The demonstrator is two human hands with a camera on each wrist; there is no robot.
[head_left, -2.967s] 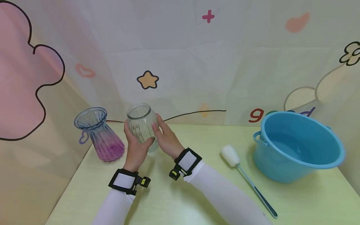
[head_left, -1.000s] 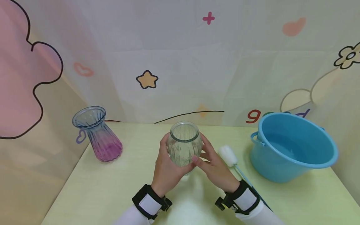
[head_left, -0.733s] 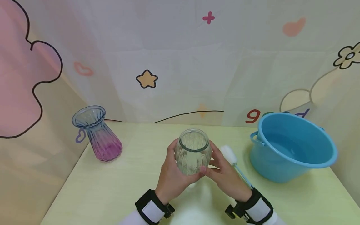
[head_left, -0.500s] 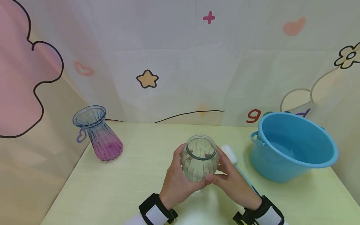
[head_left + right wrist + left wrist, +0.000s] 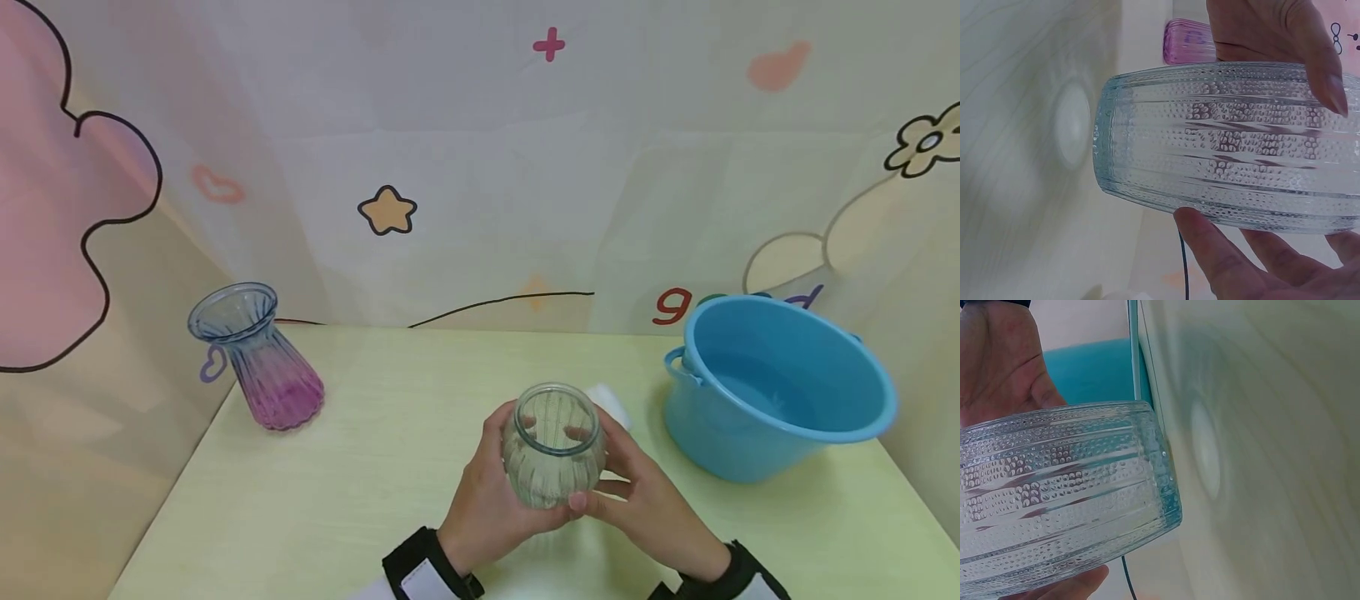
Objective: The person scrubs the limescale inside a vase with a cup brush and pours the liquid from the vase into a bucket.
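Both hands hold a clear ribbed glass jar (image 5: 553, 475), upright, its open mouth tipped slightly toward the camera. On its left side my left hand (image 5: 495, 500) grips it, with the thumb across the near side. From the right, my right hand (image 5: 652, 504) curls its fingers round the glass. The wrist views show a dimpled pattern on the jar (image 5: 1066, 494) and its base apart from the tabletop (image 5: 1029, 187). A white sponge head (image 5: 609, 405) lies just behind the right hand, which hides its handle in the head view.
A blue bucket (image 5: 682, 417) with a side handle stands at the right. At the back left is a blue-to-pink glass vase (image 5: 277, 379), flared at the rim. A printed cloth backdrop (image 5: 480, 167) rises behind the pale table (image 5: 337, 492).
The hands have carried the jar from beside the vase rightward and nearer to the body. Over the last second it keeps drifting right and down in the head view, covering the brush handle.
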